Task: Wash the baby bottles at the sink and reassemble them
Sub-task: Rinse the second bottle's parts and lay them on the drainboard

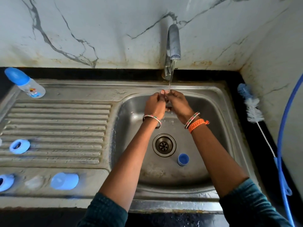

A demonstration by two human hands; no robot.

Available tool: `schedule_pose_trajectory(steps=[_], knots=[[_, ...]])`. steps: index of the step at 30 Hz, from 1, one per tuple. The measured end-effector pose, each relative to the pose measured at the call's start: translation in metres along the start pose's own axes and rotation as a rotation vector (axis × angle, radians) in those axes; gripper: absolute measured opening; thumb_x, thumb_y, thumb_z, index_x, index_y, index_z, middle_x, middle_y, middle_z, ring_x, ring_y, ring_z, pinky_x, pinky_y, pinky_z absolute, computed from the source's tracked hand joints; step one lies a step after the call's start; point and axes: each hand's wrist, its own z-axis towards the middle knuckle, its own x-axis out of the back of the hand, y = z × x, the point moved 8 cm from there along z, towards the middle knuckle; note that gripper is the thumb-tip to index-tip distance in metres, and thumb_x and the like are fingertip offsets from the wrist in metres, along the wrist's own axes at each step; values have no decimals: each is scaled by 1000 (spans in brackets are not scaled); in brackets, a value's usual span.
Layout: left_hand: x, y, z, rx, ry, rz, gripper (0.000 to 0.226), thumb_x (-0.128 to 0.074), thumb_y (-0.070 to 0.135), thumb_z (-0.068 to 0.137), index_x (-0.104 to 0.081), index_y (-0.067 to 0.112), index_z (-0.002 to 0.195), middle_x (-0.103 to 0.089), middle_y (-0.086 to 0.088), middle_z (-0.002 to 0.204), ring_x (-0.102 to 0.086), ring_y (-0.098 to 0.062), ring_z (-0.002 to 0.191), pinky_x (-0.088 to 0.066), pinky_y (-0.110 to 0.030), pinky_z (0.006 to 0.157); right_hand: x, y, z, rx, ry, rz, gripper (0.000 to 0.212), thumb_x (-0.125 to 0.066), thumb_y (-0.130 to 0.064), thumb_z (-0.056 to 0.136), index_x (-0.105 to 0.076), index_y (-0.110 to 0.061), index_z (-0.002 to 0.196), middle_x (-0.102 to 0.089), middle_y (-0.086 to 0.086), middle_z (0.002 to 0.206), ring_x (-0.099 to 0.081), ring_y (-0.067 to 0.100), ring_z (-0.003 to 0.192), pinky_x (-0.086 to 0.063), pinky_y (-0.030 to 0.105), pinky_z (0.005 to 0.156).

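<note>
**Both hands working a small clear piece under the running tap**

Near the upper middle of the frame, the left hand (155, 105) and the right hand (177, 104) are meeting under the thin stream (171, 76) that is falling from the tap (173, 43). Their fingers are curling inward and pinching a small clear part (167, 99) between them over the sink basin (213, 128); what this part is cannot be told, as the hands are hiding most of it. Bangles are sitting on both wrists, and an orange thread band (196, 125) is circling the right one.

A blue cap (183, 159) is lying in the basin, just right of the drain (164, 145). At the upper left, an assembled baby bottle (26, 83) with a blue cover is lying on the edge of the ribbed draining board (65, 122). At the lower left, a blue ring (19, 146), a second blue ring (5, 182) at the frame's edge, a blurred clear piece (34, 182) and a blue dome cover (64, 181) are resting apart from each other. At the right, a bottle brush (252, 108) is lying on the dark counter beside a blue hose (282, 128).
</note>
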Motion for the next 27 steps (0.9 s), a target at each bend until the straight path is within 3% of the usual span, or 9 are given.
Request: schedule_pose_trajectory(steps=[4, 7, 9, 12, 14, 17, 20, 23, 27], knots=[[-5, -3, 0, 39, -30, -8, 57, -35, 45, 100, -49, 15, 54, -59, -16, 62, -57, -28, 60, -46, -35, 58, 14, -8, 4, 39, 156, -46, 23, -61, -22, 91, -60, -15, 69, -59, 5, 70, -51, 13, 64, -40, 25, 60], [-9, -14, 1, 144, -36, -187, 45, -36, 37, 101, -51, 17, 63, -54, -3, 56, -51, -14, 44, -40, -21, 43, 11, -17, 5, 111, 162, -136, 32, -69, -28, 86, -57, -8, 63, -54, 6, 60, -48, 11, 55, -42, 21, 56], [-12, -12, 0, 203, -91, -388, 30, -39, 24, 101, -51, 18, 74, -51, -2, 58, -45, -8, 39, -34, -17, 37, 7, -14, 4, 88, 102, -145, 37, -67, -32, 87, -63, 2, 74, -57, 11, 64, -52, 16, 58, -47, 26, 60], [-15, -6, 0, 123, -156, -325, 23, -38, 22, 102, -49, 14, 83, -45, -2, 58, -40, -6, 37, -29, -17, 37, 9, -9, 2, 39, 120, -160, 50, -58, -35, 93, -66, 13, 86, -65, 23, 75, -59, 26, 62, -50, 32, 66], [-13, -6, 0, 91, -106, -241, 26, -39, 26, 102, -49, 14, 80, -41, -1, 54, -39, -11, 40, -27, -19, 41, 12, -9, 3, 40, 142, -177, 45, -57, -30, 94, -66, 14, 92, -66, 30, 94, -62, 37, 83, -50, 37, 77], [-6, -20, 6, 282, -35, -347, 40, -40, 33, 101, -49, 14, 68, -41, 1, 45, -35, -10, 32, -23, -11, 36, 2, -12, -2, 139, 4, -325, 22, -59, -10, 91, -66, 8, 101, -48, 18, 138, -44, 28, 129, -38, 40, 106], [-11, -26, 11, 479, -262, -429, 46, -34, 43, 101, -44, 15, 65, -42, 4, 40, -26, -5, 25, -17, -8, 31, 7, -18, -7, 284, -1, -594, 19, -67, -17, 86, -71, -9, 104, -29, 6, 153, -18, 24, 144, -18, 45, 116], [-21, -20, 11, 484, -346, -393, 53, -31, 54, 98, -43, 17, 62, -38, 7, 35, -32, -6, 27, -25, -11, 33, 16, -32, -6, 381, 161, -766, 13, -67, -29, 84, -72, -20, 91, -40, -3, 146, -20, 22, 141, -14, 43, 109], [-28, -5, 15, 341, -119, -561, 42, -37, 36, 102, -56, 14, 71, -63, -9, 66, -60, -21, 61, -53, -34, 60, 19, -31, 4, 259, 334, -646, 18, -59, -32, 87, -61, -20, 73, -65, 4, 105, -51, 28, 111, -37, 43, 95]])
